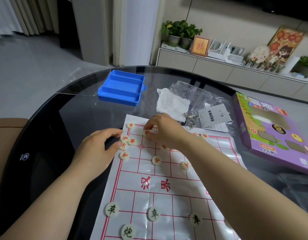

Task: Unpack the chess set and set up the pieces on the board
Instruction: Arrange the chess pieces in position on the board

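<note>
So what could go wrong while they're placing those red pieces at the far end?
The right hand pinches a red piece while its forearm crosses over the board sheet; it could brush the nearby piece. The sheet looks thin on a glossy glass table, so a nudge may slide everything. The clustered pieces by the left hand sit at the sheet's edge and could be pushed off.

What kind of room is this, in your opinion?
Probably a home living room: a long low cabinet along the wall carries potted plants and a framed picture, and curtains hang at the left.
</note>
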Demonstrator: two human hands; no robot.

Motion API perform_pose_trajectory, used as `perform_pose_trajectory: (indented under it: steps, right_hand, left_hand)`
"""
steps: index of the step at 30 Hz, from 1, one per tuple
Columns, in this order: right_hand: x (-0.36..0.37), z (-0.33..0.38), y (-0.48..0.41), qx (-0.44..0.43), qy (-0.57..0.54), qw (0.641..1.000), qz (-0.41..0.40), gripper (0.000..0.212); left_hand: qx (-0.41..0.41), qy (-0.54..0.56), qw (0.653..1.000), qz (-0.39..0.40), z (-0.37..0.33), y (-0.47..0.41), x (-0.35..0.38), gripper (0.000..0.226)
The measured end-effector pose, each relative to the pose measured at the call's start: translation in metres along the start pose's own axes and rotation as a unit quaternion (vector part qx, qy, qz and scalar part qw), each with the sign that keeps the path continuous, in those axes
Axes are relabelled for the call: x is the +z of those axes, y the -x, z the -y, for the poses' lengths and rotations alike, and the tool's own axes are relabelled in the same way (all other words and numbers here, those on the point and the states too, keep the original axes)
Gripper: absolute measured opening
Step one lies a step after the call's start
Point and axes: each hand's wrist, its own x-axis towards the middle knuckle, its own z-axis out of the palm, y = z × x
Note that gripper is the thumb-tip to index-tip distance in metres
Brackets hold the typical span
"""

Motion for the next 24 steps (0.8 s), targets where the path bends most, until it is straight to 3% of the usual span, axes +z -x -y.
perform_pose_trajectory:
  steps: [4,6,8,18,24]
  right_hand:
    - [-0.029,-0.029,0.013,0.070,-0.114,0.984,-0.115,0.023]
    - [-0.039,-0.050,0.023,0.135,-0.109,0.974,-0.143,0.024]
    - [-0.038,-0.062,0.032,0.158,-0.070,0.978,-0.119,0.023]
    - [-0.007,-0.042,0.019,0.099,-0.009,0.994,-0.047,0.026]
    - [-0.012,-0.044,0.022,0.116,-0.094,0.988,-0.036,0.030]
  left_hand:
    - [-0.001,-0.001,1.000,-0.003,0.001,0.000,0.001,0.032]
    - [-0.002,-0.005,1.000,0.000,0.001,0.000,0.001,0.032]
    - [0.000,-0.009,1.000,0.000,0.001,-0.001,0.001,0.032]
    - [0.003,0.010,1.000,-0.003,-0.001,0.000,-0.001,0.031]
    - [0.003,0.001,1.000,0.001,0.002,-0.001,0.001,0.030]
